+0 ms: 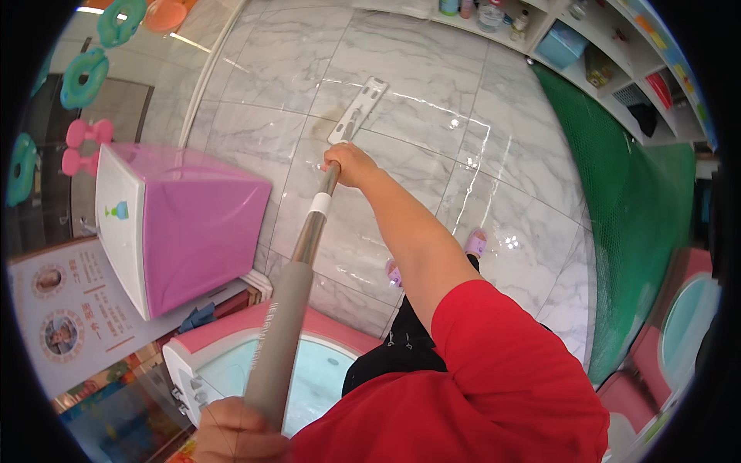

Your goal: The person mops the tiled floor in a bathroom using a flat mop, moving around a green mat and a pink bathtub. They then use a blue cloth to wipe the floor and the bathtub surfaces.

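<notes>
My left hand is closed around the grey upper grip of a flat mop's pole, at the bottom of the view. Farther down, my right hand grips the metal part of the pole, with the arm stretched out. Beyond it the flat, white and grey mop head lies on the marbled tile floor. A brownish patch shows on the tile beside the head's left side. The underside of the mop head is hidden.
A purple and white cabinet-like unit stands left, above a pink-rimmed tub. Green mesh and white shelves with bottles and boxes line the right. My feet wear lilac slippers. Swim rings appear behind glass at upper left.
</notes>
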A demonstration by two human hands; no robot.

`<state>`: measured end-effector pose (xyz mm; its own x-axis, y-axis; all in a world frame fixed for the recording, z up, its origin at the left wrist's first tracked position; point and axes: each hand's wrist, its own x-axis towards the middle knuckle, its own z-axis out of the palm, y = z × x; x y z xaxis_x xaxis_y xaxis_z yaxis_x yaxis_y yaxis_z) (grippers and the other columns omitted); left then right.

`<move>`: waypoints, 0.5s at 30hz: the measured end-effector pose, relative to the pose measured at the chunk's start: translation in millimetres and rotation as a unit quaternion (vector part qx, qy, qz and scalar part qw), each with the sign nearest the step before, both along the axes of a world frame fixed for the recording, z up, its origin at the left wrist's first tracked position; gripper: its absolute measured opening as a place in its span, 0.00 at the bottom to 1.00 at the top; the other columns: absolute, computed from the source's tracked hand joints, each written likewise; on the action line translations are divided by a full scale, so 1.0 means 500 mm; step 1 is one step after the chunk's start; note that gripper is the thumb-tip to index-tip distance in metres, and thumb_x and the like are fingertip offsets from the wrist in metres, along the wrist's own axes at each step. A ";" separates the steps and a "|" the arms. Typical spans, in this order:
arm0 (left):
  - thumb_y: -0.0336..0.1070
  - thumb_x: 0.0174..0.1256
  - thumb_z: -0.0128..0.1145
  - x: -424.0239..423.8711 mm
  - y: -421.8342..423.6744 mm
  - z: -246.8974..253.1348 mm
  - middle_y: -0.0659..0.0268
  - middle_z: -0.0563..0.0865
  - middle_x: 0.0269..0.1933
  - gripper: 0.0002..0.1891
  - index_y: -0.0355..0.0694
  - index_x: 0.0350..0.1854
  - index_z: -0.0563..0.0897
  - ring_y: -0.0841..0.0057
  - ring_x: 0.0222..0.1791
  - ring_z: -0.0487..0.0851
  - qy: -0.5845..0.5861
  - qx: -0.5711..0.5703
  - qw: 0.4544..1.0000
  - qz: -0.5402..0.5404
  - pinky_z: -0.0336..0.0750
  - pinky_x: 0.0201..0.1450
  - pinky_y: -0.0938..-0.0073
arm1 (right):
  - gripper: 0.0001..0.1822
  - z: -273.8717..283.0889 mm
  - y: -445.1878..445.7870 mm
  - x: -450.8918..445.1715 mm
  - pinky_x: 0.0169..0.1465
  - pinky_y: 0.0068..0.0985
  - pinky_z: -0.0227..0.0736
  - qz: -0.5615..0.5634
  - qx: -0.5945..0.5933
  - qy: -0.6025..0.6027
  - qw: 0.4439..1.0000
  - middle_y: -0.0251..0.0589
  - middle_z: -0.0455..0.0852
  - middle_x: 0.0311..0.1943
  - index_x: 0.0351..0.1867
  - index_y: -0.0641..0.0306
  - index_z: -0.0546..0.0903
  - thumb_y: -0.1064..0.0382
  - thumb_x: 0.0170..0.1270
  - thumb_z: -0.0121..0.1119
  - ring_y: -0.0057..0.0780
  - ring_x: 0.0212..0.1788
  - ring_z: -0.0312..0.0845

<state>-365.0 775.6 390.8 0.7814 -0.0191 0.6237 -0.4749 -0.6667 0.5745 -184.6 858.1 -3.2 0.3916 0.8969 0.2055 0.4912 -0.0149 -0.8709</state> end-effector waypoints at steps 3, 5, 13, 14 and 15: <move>0.23 0.57 0.55 0.026 -0.022 -0.002 0.66 0.73 0.23 0.10 0.38 0.41 0.76 0.69 0.21 0.79 0.051 0.041 0.997 -0.040 0.66 0.17 0.75 | 0.05 -0.021 -0.039 0.013 0.54 0.39 0.64 -0.020 0.017 0.037 0.999 0.40 0.78 0.28 0.20 0.60 0.73 0.68 0.48 0.58 0.44 0.38 0.72; 0.24 0.58 0.55 0.033 -0.034 0.014 0.65 0.73 0.23 0.09 0.36 0.41 0.76 0.67 0.21 0.79 0.084 0.070 0.992 -0.058 0.69 0.18 0.72 | 0.05 -0.014 -0.066 -0.001 0.59 0.40 0.62 -0.038 0.021 0.057 0.997 0.39 0.78 0.29 0.21 0.60 0.73 0.71 0.45 0.59 0.42 0.40 0.72; 0.38 0.63 0.52 -0.011 -0.064 0.078 0.62 0.72 0.20 0.08 0.41 0.40 0.75 0.72 0.17 0.75 0.047 -0.005 0.999 0.007 0.68 0.19 0.74 | 0.04 0.065 -0.248 0.010 0.57 0.37 0.65 -0.115 -0.028 0.042 0.992 0.36 0.77 0.29 0.22 0.59 0.73 0.69 0.47 0.57 0.38 0.41 0.71; 0.38 0.63 0.52 -0.014 -0.091 0.083 0.64 0.71 0.20 0.07 0.41 0.38 0.74 0.72 0.17 0.75 -0.018 0.007 0.999 0.045 0.68 0.19 0.75 | 0.04 0.084 -0.255 -0.006 0.53 0.36 0.67 -0.102 -0.037 0.055 0.993 0.36 0.77 0.29 0.22 0.59 0.73 0.69 0.47 0.57 0.38 0.41 0.71; 0.35 0.62 0.52 -0.005 -0.094 0.083 0.66 0.68 0.18 0.05 0.41 0.36 0.74 0.71 0.18 0.76 -0.033 0.003 0.999 0.037 0.69 0.19 0.74 | 0.04 0.089 -0.281 -0.005 0.49 0.34 0.69 -0.111 -0.056 0.065 0.990 0.36 0.77 0.29 0.22 0.59 0.73 0.69 0.47 0.57 0.39 0.40 0.71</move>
